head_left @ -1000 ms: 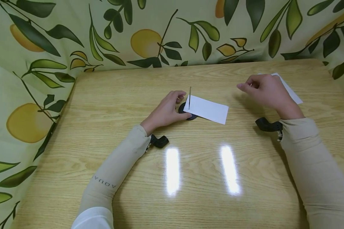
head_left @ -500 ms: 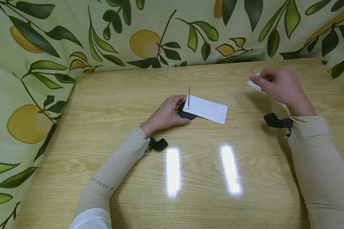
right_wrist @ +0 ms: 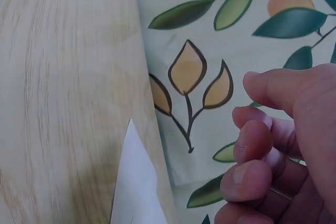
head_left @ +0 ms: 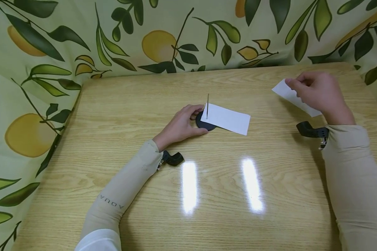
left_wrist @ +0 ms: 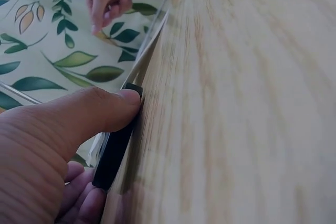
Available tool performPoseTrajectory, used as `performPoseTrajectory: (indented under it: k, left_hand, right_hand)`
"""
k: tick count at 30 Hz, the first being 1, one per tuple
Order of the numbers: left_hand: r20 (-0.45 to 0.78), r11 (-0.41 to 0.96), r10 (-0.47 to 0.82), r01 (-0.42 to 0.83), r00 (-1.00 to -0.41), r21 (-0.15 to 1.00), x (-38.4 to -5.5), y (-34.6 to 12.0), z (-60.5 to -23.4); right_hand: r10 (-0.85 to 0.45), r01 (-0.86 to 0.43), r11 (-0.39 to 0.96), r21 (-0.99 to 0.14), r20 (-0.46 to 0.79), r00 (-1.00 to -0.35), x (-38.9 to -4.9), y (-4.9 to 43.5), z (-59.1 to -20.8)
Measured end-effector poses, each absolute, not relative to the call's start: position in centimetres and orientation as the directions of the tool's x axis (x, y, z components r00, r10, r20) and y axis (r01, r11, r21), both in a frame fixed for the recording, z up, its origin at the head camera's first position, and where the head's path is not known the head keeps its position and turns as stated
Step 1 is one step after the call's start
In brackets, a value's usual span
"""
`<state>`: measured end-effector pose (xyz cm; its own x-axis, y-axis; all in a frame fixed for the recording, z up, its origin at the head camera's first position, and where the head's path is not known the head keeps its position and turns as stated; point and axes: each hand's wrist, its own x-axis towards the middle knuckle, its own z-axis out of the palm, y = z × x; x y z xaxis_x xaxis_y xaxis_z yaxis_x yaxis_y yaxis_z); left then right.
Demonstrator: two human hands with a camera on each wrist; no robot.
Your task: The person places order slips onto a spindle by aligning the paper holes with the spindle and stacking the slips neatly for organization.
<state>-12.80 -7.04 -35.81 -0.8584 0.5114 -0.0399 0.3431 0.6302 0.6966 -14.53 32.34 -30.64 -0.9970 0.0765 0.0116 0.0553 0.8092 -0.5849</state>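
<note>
My left hand grips the round black base of a paper spike at mid-table. Its thumb lies on the rim in the left wrist view, the other fingers on the opposite side of the base. Through one end of a white paper slip stands the thin upright spike. At the back right, my right hand hovers over a second white slip, which it partly covers. From the right wrist, that slip shows apart from the loosely curled fingers, with nothing between thumb and fingertips.
The wooden table has two bright reflections toward the front. A curtain with leaves and fruit hangs along its back and left sides. A black wrist camera juts from each sleeve.
My right hand has shifted rightward and a little back, uncovering the left end of the second slip. The left hand and the paper spike stay about where they were.
</note>
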Motion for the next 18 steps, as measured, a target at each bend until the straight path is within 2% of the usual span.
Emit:
performPoseTrajectory:
  k: [12, 18]
  left_hand:
    - [-0.023, 0.625, 0.502, 0.344, -0.864, 0.701, -12.9, -7.2, -36.1]
    - [-0.018, 0.629, 0.501, 0.350, -0.865, 0.694, -12.9, -7.2, -36.3]
  right_hand:
    - [0.169, 0.174, 0.773, -0.611, -0.066, -0.983, -15.1, 34.2, -31.5]
    - [0.232, 0.220, 0.708, -0.671, -0.074, -0.970, -15.1, 34.8, -32.0]
